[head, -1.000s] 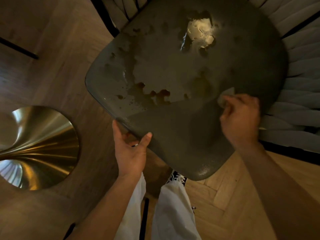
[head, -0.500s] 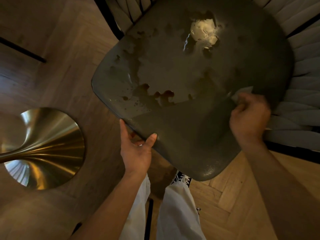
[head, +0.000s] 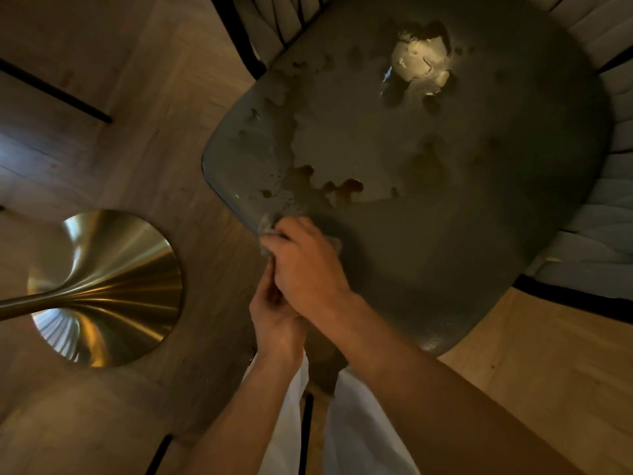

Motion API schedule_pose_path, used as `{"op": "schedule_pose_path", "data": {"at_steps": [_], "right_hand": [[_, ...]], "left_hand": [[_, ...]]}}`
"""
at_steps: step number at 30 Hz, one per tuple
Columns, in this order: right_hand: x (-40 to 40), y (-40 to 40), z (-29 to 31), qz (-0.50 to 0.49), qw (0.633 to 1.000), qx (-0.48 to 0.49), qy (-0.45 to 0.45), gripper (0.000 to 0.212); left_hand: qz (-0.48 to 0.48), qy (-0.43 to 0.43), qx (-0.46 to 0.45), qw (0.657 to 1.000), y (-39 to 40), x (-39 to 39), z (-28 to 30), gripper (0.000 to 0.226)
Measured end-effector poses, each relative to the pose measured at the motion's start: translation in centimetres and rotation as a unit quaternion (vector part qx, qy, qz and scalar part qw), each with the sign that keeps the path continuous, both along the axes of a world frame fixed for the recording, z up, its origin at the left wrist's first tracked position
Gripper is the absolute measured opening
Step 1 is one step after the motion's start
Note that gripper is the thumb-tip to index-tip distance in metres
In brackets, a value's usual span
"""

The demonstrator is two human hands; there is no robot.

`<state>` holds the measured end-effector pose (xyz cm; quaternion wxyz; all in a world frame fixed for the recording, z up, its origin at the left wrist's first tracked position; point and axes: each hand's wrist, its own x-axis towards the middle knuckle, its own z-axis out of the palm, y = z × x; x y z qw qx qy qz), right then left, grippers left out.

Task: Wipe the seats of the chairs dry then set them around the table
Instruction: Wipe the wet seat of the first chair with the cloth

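Right hand (head: 308, 265) closed on cloth (head: 267, 225), pressing it on wet seat (head: 428, 186) at the 8 o'clock edge. Left hand (head: 274, 323) curled beneath the right, touching it; its hold cannot be told.

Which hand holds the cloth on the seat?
The right hand, pressing the cloth at the seat front-left edge; the left hand sits beneath, gripping the edge.

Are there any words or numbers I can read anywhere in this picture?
None: no words, numbers or signs show on the wet dark grey chair seat, the pale wiping cloth, the shiny round brass table base or the wooden floor.
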<state>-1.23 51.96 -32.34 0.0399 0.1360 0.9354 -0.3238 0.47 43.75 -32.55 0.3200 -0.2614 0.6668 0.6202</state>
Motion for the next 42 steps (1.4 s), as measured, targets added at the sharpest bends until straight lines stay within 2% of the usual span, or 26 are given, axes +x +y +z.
{"op": "schedule_pose_path", "data": {"at_steps": [3,6,10,12,15,20,25,31,33,34,38,42], "right_hand": [[-0.7,0.1,0.2,0.086,0.996,0.028,-0.009,0.035],[0.0,1.5,0.2,0.077,0.995,0.056,0.001,0.035],[2.8,5.5,-0.8,-0.045,0.995,0.088,0.024,0.034],[4.4,8.3,-1.1,-0.112,0.986,0.115,0.044,0.035],[7.0,12.8,-1.1,-0.187,0.971,0.146,0.024,0.039],[10.8,20.0,-1.7,-0.303,0.939,0.164,-0.024,0.035],[12.1,23.3,-1.2,-0.463,0.871,0.161,-0.035,0.033],[14.8,28.1,-6.1,-0.545,0.821,0.162,-0.052,0.047],[13.0,25.8,-4.2,-0.564,0.81,0.147,-0.061,0.041],[12.0,24.4,-3.2,-0.554,0.819,0.14,-0.058,0.038],[9.3,18.6,-1.5,-0.421,0.898,0.127,-0.004,0.037],[6.1,12.2,-1.7,-0.327,0.937,0.115,0.04,0.041]], "left_hand": [[0.037,-0.034,0.018,0.999,0.1,-0.2,0.2,0.027],[-0.041,0.016,0.006,0.999,0.1,-0.8,0.4,0.047],[-0.069,0.056,0.021,0.996,0.7,-1.9,0.3,0.071],[-0.086,0.069,-0.018,0.994,1.0,-2.5,-0.2,0.082],[-0.116,0.064,-0.07,0.989,1.2,-2.8,-0.8,0.098],[-0.126,0.065,-0.068,0.988,1.0,-2.8,-1.5,0.1],[-0.135,0.078,-0.072,0.985,1.0,-2.9,-1.6,0.097],[-0.149,0.095,-0.086,0.981,0.8,-2.6,-2.2,0.098],[-0.157,0.11,-0.092,0.977,0.9,-2.5,-2.3,0.099],[-0.162,0.117,-0.097,0.975,1.1,-2.5,-2.4,0.098],[-0.168,0.128,-0.094,0.973,1.1,-2.3,-2.3,0.097],[-0.161,0.115,-0.09,0.976,1.0,-2.2,-2.0,0.1]]}}
